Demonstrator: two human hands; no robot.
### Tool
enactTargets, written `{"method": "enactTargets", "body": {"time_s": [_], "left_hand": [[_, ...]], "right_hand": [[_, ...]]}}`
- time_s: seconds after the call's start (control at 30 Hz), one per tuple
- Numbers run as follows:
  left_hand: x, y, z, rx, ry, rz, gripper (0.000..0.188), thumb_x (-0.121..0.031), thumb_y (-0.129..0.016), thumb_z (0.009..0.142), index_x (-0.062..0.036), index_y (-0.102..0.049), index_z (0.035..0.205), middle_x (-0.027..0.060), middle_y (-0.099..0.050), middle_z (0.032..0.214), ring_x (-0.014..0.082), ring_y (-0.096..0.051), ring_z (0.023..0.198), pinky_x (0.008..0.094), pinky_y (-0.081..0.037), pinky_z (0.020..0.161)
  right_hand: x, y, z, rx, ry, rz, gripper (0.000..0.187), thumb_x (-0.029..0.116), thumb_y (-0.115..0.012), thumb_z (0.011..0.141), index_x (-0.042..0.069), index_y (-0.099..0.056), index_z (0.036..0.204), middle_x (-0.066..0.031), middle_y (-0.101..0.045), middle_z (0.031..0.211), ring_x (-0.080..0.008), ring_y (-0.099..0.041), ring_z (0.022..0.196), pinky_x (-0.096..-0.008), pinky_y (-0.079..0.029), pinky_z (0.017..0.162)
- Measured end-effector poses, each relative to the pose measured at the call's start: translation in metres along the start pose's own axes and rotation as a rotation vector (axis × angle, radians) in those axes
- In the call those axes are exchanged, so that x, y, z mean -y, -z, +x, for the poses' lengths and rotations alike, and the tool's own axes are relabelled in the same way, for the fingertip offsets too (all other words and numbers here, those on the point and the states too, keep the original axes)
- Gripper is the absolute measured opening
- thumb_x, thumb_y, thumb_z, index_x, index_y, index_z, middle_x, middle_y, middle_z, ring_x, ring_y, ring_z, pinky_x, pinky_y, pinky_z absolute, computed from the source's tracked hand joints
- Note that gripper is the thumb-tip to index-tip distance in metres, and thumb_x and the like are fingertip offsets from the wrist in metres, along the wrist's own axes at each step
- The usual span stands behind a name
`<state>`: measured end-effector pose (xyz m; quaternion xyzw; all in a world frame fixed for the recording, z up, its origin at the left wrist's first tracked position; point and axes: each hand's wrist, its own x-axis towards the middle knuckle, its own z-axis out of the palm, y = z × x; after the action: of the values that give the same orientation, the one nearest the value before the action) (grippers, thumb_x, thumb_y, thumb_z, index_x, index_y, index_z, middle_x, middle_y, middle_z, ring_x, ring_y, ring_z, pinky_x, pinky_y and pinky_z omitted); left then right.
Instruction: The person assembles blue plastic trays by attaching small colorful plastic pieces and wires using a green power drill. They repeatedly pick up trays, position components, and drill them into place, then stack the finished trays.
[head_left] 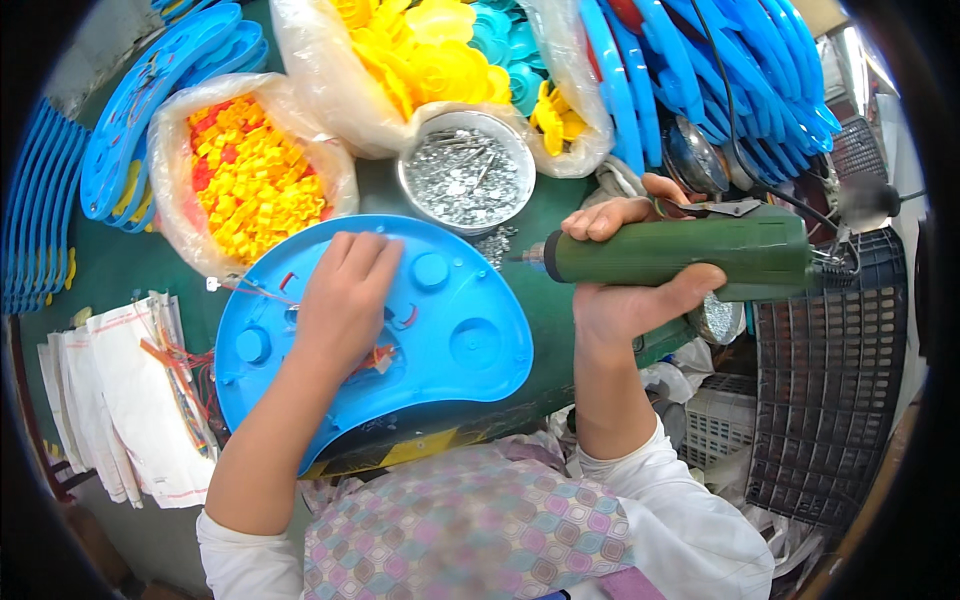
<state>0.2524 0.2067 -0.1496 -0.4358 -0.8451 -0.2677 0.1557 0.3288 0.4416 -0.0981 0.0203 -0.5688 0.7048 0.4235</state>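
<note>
A blue curved plastic shell [480, 388] lies on the bench in front of me, its hollow side with round posts facing up. My left hand [345, 290] reaches over the middle of the shell, fingers closed and bent down toward its inside. Whatever the fingertips hold is hidden under the hand. Thin wires [262, 292] and a small orange-red part [378, 358] show beside that hand. In my right hand [640, 300] is a green cylindrical electric screwdriver [690, 252], held level to the right of the shell, its bit pointing left. A pair of scissors [715, 208] shows along its upper side.
A white bowl of screws [465, 225] stands behind the shell, with loose screws beside it. Bags of small yellow and red parts [250, 180] and yellow pieces [430, 50] stand further back. Blue shells [700, 80] are stacked at the far right. White paper bundles [130, 390] hang at left.
</note>
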Motion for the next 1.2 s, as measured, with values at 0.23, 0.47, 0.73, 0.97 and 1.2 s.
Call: {"method": "enactTargets", "body": {"time_s": [0.23, 0.47, 0.73, 0.97, 1.2], "left_hand": [[-0.011, 0.023, 0.015, 0.042, 0.095, -0.083, 0.026, -0.002, -0.072, 0.082, 0.0002, -0.068, 0.108, 0.0161, -0.065, 0.109, 0.0341, -0.062, 0.097, 0.0426, -0.053, 0.084], [-0.044, 0.000, 0.014, 0.135, 0.022, -0.288, 0.026, -0.002, -0.074, 0.079, -0.0010, -0.066, 0.103, 0.0138, -0.062, 0.110, 0.0336, -0.060, 0.101, 0.0422, -0.050, 0.087], [-0.045, -0.007, 0.015, 0.060, 0.175, -0.417, 0.024, -0.003, -0.074, 0.080, -0.0043, -0.069, 0.103, 0.0101, -0.067, 0.100, 0.0310, -0.061, 0.096, 0.0424, -0.049, 0.085], [-0.052, -0.017, 0.024, 0.121, 0.203, -0.560, 0.025, -0.010, -0.079, 0.080, -0.0070, -0.071, 0.104, 0.0075, -0.069, 0.094, 0.0290, -0.060, 0.093, 0.0413, -0.047, 0.085], [-0.050, -0.007, 0.019, 0.148, 0.026, -0.318, 0.022, -0.009, -0.082, 0.074, -0.0086, -0.072, 0.094, 0.0054, -0.064, 0.087, 0.0267, -0.059, 0.088, 0.0402, -0.047, 0.079]], "right_hand": [[-0.027, 0.026, -0.001, 0.068, -0.007, -0.230, 0.104, 0.088, -0.048, 0.083, -0.008, -0.040, 0.124, -0.0121, -0.065, 0.076, -0.0212, -0.067, 0.068, -0.0347, -0.059, 0.070], [-0.042, 0.022, -0.004, 0.070, -0.056, -0.085, 0.099, 0.076, -0.067, 0.081, -0.006, -0.044, 0.130, -0.0147, -0.069, 0.085, -0.0204, -0.069, 0.078, -0.0290, -0.055, 0.072], [-0.010, 0.022, 0.007, 0.040, 0.001, 0.137, 0.104, 0.094, -0.035, 0.082, 0.001, -0.043, 0.130, -0.0083, -0.062, 0.076, -0.0220, -0.063, 0.067, -0.0383, -0.056, 0.067], [0.004, 0.014, -0.008, 0.120, -0.064, 0.347, 0.104, 0.093, -0.036, 0.082, 0.003, -0.045, 0.133, -0.0080, -0.061, 0.077, -0.0221, -0.062, 0.072, -0.0389, -0.055, 0.066], [0.007, 0.014, -0.016, 0.169, -0.061, 0.356, 0.107, 0.094, -0.038, 0.080, 0.003, -0.046, 0.136, -0.0082, -0.061, 0.077, -0.0220, -0.061, 0.070, -0.0389, -0.055, 0.066]]}}
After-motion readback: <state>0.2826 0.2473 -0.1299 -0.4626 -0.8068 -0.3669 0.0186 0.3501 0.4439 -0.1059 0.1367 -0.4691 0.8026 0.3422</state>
